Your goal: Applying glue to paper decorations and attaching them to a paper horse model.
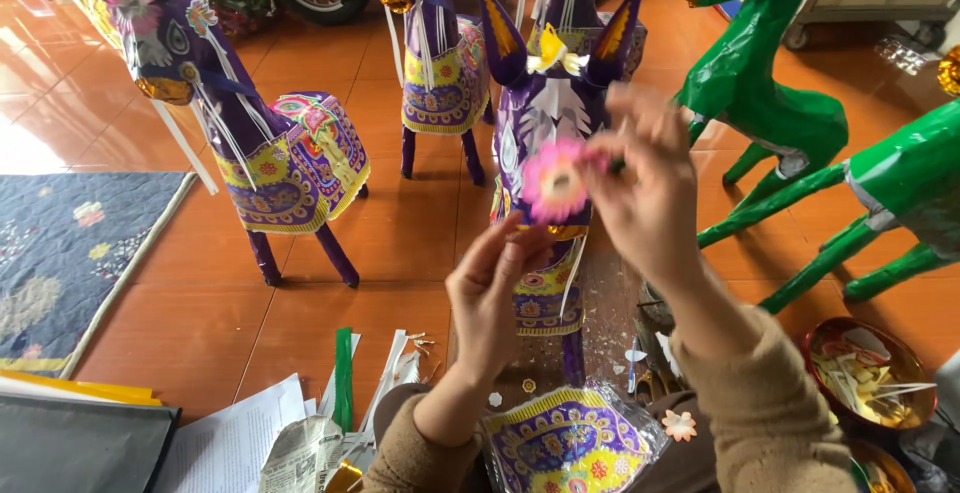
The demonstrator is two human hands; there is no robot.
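Pink paper flower is pinched in the right hand; left hand, fingers loosely curled, steadies the purple horse. Press it flat, centred on the forehead.

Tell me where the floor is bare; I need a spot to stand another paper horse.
Bare tiles lie between the blue mat and the left purple horse, and in front of that horse's legs. It is crowded by the hands: paper scraps, the decorated bag, the bowl, and the green horses to the right.
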